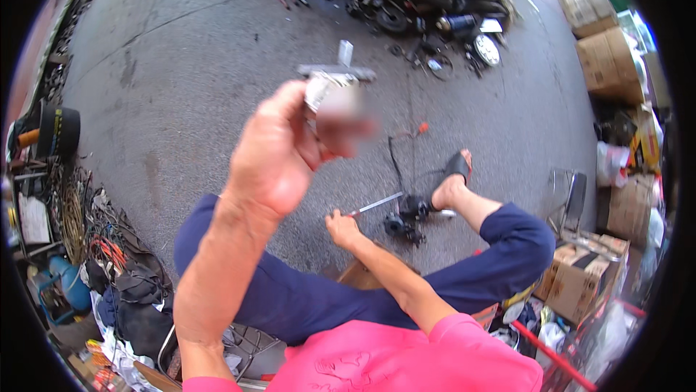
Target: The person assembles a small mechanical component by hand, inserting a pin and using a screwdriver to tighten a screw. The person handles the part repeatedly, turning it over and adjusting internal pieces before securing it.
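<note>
At your far left, scrap and wires [80, 225] line the edge of the asphalt [181, 66]. Your left hand [272, 156] is raised high in front of you, fingers closed round a small metal part [330, 91]; the part sits at your fingertips, held up off the ground, with a flat grey bar across its top and a short stub standing above that. Its lower end is blurred, so you cannot tell its full shape. It looks stiff and fairly light for one hand, likely hard-edged, so the body below the bar seems the safer place to hold it. Its long axis runs roughly up and away from you, the bar lying crosswise. Further right and lower, your right hand [342, 227] is clamped on the handle of a screwdriver [375, 205], a thin rigid tool whose shaft points right and slightly away, toward a small dark motor [407, 217] on the ground just beside your sandalled foot [453, 178]. Cardboard boxes [605, 59] stand at the far right.
</note>
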Available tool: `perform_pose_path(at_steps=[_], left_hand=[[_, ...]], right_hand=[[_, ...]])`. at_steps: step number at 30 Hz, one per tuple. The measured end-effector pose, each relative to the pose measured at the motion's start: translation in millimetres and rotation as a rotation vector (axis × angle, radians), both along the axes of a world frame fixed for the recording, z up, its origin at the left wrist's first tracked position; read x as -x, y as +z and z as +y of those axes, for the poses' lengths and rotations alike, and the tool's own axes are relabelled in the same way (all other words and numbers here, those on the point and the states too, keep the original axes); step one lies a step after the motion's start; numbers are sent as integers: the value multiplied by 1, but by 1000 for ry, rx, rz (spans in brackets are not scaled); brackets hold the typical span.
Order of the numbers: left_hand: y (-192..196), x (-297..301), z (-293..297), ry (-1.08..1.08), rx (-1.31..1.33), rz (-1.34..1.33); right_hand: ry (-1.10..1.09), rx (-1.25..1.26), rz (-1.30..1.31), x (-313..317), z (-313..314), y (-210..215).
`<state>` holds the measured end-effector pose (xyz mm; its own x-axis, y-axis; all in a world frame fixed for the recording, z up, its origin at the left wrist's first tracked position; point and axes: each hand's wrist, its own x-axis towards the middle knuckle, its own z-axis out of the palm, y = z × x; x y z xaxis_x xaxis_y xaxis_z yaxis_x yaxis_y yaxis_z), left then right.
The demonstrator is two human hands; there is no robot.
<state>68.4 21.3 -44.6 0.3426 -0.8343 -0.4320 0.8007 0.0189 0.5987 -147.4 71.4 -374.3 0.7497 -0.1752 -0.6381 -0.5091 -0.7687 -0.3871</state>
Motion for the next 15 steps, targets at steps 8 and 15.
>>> perform_pose_path(at_steps=[8,15], left_hand=[[8,4,5,8,63,23],[20,3,-16,4,50,-31]], right_hand=[[363,105,-111,-13,-27,8],[195,52,-293,-35,-118,56]])
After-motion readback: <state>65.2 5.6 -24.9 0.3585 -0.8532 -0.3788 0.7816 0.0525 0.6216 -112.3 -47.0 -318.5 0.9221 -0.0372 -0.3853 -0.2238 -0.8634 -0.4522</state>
